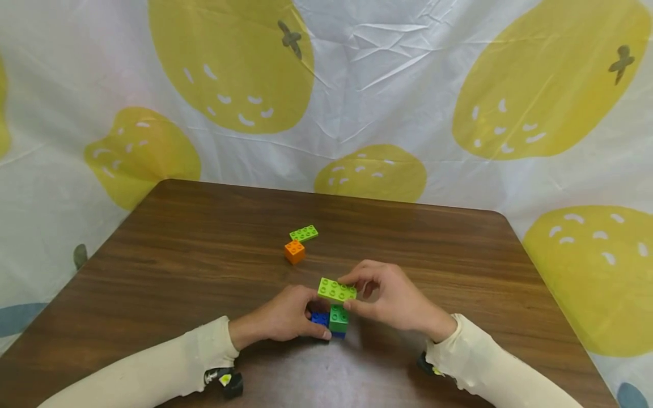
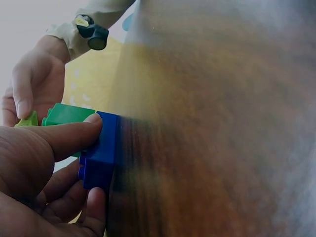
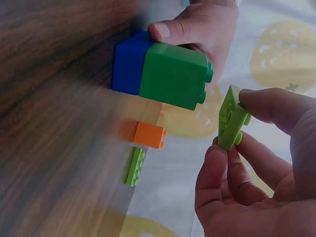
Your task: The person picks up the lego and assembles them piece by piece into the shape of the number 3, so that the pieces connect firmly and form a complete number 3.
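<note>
Nearest to the camera come two cream sleeves (image 1: pixel 148 362), and a dark device (image 1: pixel 232 382) is strapped at the left wrist. In front of the sleeves are the two hands, and both are gripping something. The left hand (image 1: pixel 283 317) holds a blue brick (image 1: pixel 319 318) on the tabletop (image 1: pixel 229 226), with its thumb along the near side and the other fingers bent behind. A green brick (image 1: pixel 339 322) sits upright on the right part of the blue brick, and some blue studs are visible to the left of it.

The right hand (image 1: pixel 393 297) pinches a flat lime plate (image 1: pixel 334 290) between thumb and fingers. This plate is held above the green brick with its studs upward; the right wrist view shows a gap between the two, so they are not touching.

Farther away, an orange brick (image 1: pixel 295 252) stands on the tabletop with its studs up. Just behind it lies a second lime plate (image 1: pixel 304 233), also with studs up; whether these two touch, I cannot tell. Beyond the far edge hangs a white cloth (image 1: pixel 382 68), wrinkled in places and printed with large yellow fruits.
</note>
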The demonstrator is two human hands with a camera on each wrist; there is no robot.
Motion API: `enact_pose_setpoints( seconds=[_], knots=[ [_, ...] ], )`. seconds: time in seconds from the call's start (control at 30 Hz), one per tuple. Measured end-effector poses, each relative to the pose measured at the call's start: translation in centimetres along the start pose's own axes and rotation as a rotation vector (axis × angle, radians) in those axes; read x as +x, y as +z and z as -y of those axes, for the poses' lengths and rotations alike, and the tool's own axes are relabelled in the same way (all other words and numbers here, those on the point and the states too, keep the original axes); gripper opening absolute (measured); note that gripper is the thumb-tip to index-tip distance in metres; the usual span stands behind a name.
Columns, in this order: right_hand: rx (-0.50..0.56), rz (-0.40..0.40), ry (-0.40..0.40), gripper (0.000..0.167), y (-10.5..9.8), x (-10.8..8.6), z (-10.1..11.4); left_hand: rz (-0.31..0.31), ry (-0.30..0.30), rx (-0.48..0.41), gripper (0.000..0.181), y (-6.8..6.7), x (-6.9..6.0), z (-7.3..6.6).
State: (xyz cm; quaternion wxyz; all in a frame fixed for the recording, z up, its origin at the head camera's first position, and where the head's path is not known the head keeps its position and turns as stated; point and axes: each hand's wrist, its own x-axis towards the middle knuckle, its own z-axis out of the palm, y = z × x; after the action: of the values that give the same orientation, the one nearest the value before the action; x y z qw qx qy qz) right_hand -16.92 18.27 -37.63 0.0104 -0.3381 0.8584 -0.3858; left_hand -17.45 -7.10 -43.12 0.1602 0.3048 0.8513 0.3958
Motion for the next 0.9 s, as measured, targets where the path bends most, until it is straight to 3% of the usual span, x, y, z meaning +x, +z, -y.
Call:
enact_pose_setpoints(
  seconds=[0.43,0.9],
  knots=[
    [0.051,0.076,-0.051,0.033,0.8,-0.6,-0.3,-0.008,-0.023,-0.073,0.039,0.1,-0.1,0.1],
    [0.040,0.070,-0.057,0.033,1.3,-0.7,-0.7,-0.021,-0.017,-0.041,0.036,0.0,-0.1,0.3]
  ],
)
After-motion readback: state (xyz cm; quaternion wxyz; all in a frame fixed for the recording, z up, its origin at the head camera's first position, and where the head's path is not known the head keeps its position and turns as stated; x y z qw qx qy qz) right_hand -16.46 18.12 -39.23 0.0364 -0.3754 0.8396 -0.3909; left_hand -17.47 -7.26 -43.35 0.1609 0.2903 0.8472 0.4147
